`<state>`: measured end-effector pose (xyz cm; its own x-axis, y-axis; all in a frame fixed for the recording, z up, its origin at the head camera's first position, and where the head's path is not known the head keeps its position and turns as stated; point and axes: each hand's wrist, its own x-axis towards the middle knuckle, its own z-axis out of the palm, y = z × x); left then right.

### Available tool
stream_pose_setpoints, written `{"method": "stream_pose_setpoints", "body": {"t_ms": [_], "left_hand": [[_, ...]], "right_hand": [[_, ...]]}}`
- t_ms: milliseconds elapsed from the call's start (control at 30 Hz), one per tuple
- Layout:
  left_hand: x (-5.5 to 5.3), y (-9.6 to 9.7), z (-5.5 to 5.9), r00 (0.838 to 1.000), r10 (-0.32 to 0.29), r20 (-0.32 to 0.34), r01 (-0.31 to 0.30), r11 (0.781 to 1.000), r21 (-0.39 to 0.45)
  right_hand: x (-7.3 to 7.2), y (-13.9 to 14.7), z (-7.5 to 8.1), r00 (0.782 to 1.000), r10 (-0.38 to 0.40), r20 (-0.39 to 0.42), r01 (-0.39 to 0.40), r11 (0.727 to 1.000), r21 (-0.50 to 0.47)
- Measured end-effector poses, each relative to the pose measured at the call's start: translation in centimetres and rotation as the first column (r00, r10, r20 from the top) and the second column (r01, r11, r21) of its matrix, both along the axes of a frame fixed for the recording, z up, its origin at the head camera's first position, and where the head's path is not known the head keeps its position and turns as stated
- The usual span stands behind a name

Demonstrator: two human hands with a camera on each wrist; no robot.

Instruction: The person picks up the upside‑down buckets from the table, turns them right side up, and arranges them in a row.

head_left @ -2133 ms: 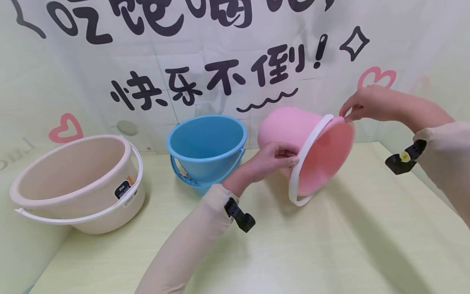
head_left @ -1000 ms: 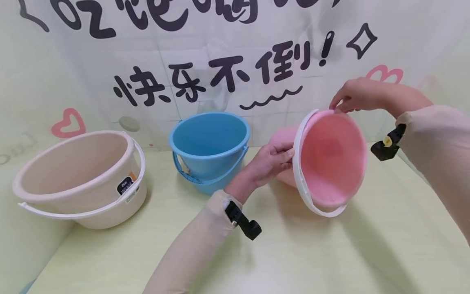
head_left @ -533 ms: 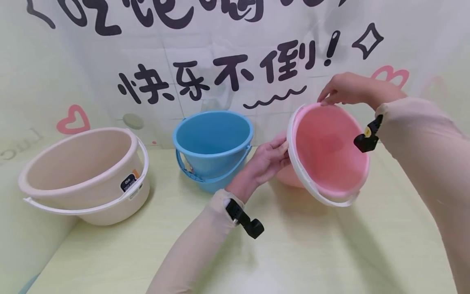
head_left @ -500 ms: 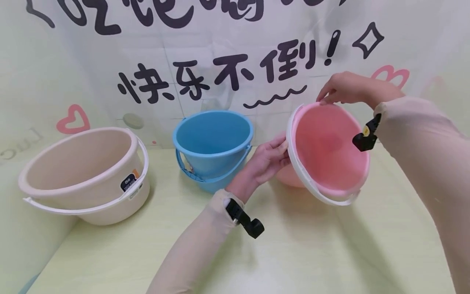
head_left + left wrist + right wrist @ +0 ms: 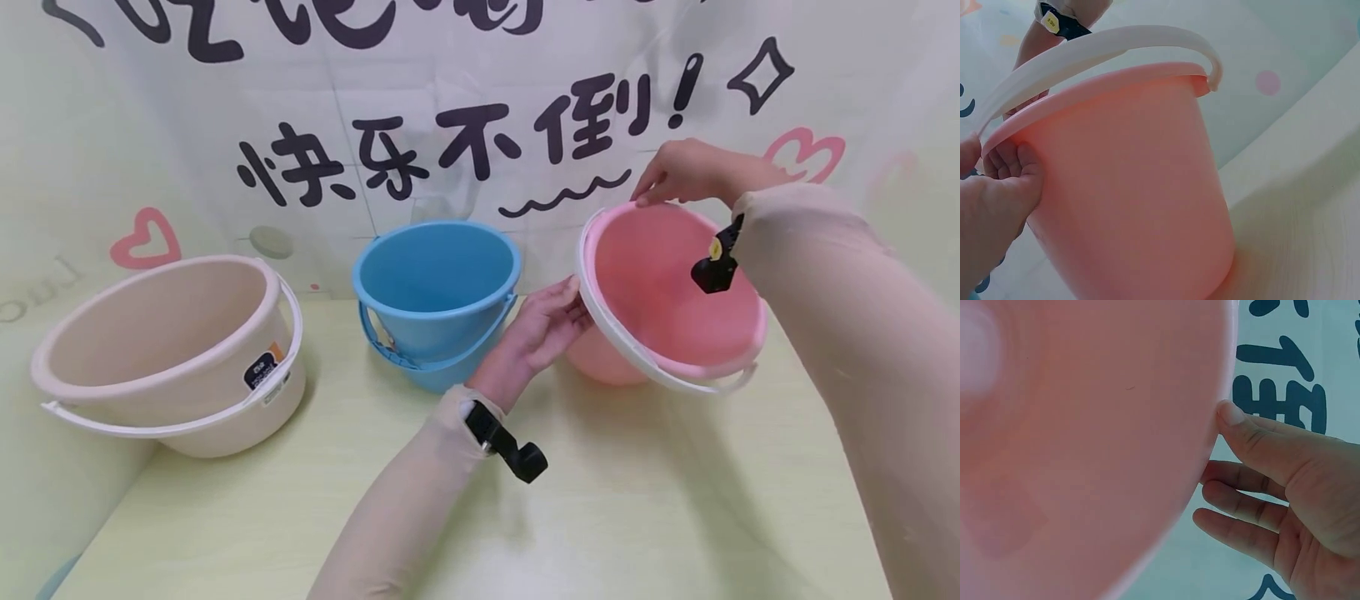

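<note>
A pink bucket (image 5: pixel 652 275) leans with its mouth facing up and towards me, its base low against the tabletop. Its white handle (image 5: pixel 622 337) lies along the left and front of the rim. My left hand (image 5: pixel 540 329) pinches the left rim; the left wrist view shows the fingers (image 5: pixel 1013 159) curled beneath the lip and the thumb over it. At the back, my right hand (image 5: pixel 690 171) pinches the rim. In the right wrist view its thumb (image 5: pixel 1232 414) presses the inner side, while several fingers are spread outside.
A blue bucket (image 5: pixel 438 308) stands upright just left of the pink one. Farther left is a wide beige bucket (image 5: pixel 187 367) with a white handle. All are on a pale wooden table (image 5: pixel 600 517), before a wall sheet (image 5: pixel 442 92) with black writing.
The pink bucket has turned from lying on its side, mouth to the right, to a more upright tilt. My right hand has moved left with the rim; my left hand stays at the left rim.
</note>
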<state>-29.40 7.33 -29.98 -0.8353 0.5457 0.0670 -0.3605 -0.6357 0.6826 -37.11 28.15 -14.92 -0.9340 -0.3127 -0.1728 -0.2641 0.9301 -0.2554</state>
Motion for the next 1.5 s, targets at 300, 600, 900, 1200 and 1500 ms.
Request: {"method": "stream_pose_setpoints", "body": {"t_ms": [300,600,900,1200,1500], "left_hand": [[-0.8,-0.3,-0.4,1.000,0.005,0.026,-0.007,0.998,0.064],[-1.3,-0.6,-0.6,0.999,0.027,0.038,-0.028,0.999,0.044],[-1.3,-0.3,-1.1,0.995,0.071,0.070,-0.076,0.995,0.071],[-1.4,-0.3,-1.4,0.982,0.119,0.149,-0.133,0.987,0.085],[-1.9,-0.7,-2.3,0.978,0.104,0.181,-0.121,0.989,0.082]], "right_hand": [[-1.3,-0.7,-0.4,0.999,-0.031,0.024,0.032,0.999,-0.041],[-2.3,-1.4,-0.9,0.997,-0.042,0.068,0.048,0.995,-0.087],[-3.0,-2.2,-1.4,0.989,-0.059,0.132,0.071,0.994,-0.088],[-3.7,-2.5,-2.6,0.984,-0.091,0.153,0.108,0.989,-0.106],[-4.3,-3.2,-3.5,0.987,-0.099,0.126,0.112,0.989,-0.100]]}}
